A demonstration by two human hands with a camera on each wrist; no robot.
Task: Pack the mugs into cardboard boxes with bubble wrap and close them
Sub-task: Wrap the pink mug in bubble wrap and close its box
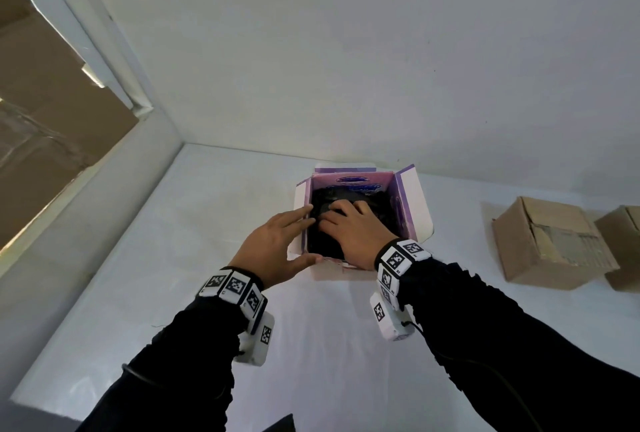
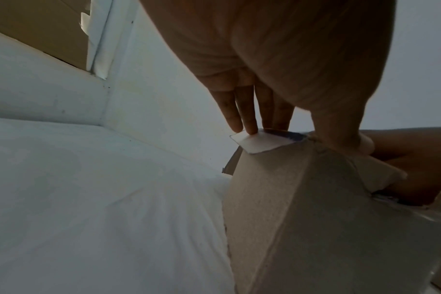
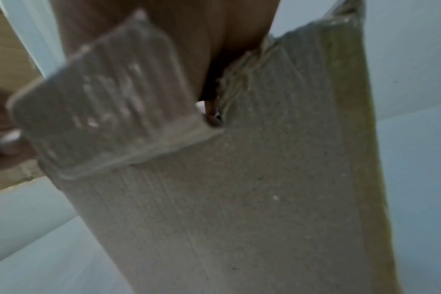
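Note:
An open cardboard box (image 1: 412, 196) with a purple printed inside stands on the white table (image 1: 173, 258), its flaps up. A black wrapped bundle (image 1: 325, 241) fills it; no mug shows. My right hand (image 1: 349, 227) reaches into the box, its fingers spread on top of the bundle. My left hand (image 1: 277, 241) rests on the box's left side with straight fingers. In the left wrist view its fingertips (image 2: 249, 129) touch the left flap (image 2: 257, 143) and the thumb sits at the near corner. The right wrist view shows only the box's grey outer wall (image 3: 264, 199) and a taped flap (image 3: 108, 103).
Two shut brown cardboard boxes (image 1: 550, 244) (image 1: 623, 244) stand at the table's right side. A white wall runs close behind the open box. On the left a low white wall has an opening with brown cardboard (image 1: 52, 102) behind it.

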